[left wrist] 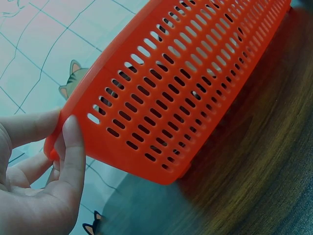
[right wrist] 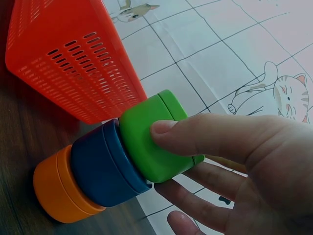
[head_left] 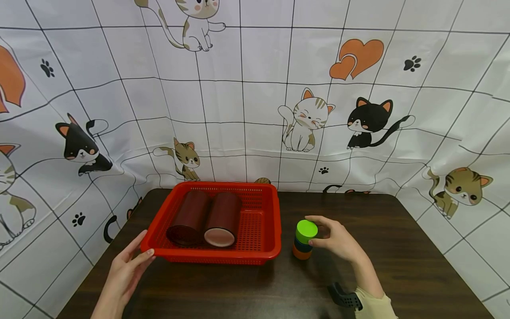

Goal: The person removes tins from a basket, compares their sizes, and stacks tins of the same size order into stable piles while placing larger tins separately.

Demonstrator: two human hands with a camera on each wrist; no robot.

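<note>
A red plastic basket (head_left: 259, 221) with slotted walls stands on the table, two dark brown cylinders (head_left: 223, 208) lying side by side in it. My left hand (head_left: 126, 270) pinches the basket's front left corner; in the left wrist view its thumb and fingers close on the rim (left wrist: 68, 115). Right of the basket rises a stack of round-edged containers: orange (right wrist: 61, 188) at the bottom, dark blue (right wrist: 105, 164) in the middle, bright green (right wrist: 151, 134) on top. My right hand (head_left: 336, 239) grips the green container between thumb and fingers, at the top of the stack.
The dark wooden table (head_left: 223, 292) runs back to a white cloth wall (head_left: 263, 106) printed with cats, hearts and grid lines. Similar cloth hangs at both sides. A black band (head_left: 345, 297) sits around the right wrist.
</note>
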